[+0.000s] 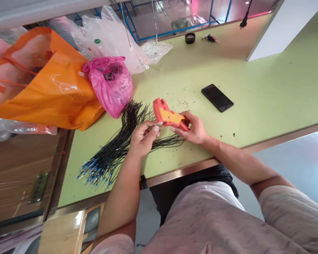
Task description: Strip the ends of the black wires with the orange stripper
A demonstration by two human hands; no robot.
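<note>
My right hand (192, 127) is wrapped round the handles of a red and yellow wire stripper (169, 115), whose head points up and left over the table. Close to the tool's jaws, my left hand (145, 137) pinches something thin, apparently the end of a black wire; the fingers mostly hide it. Beside and under my left hand lies a large bundle of black wires (113, 141) with blue and silvery ends toward the lower left. A smaller group of black wires (166, 141) lies beneath both hands.
On the green table (254, 84) are a black phone (217, 97), a roll of black tape (190, 38), keys (211, 38) and scattered scraps. An orange bag (69, 91), a tied pink bag (112, 83) and clear plastic bags (108, 35) crowd the left. A white post (283, 31) rises at right.
</note>
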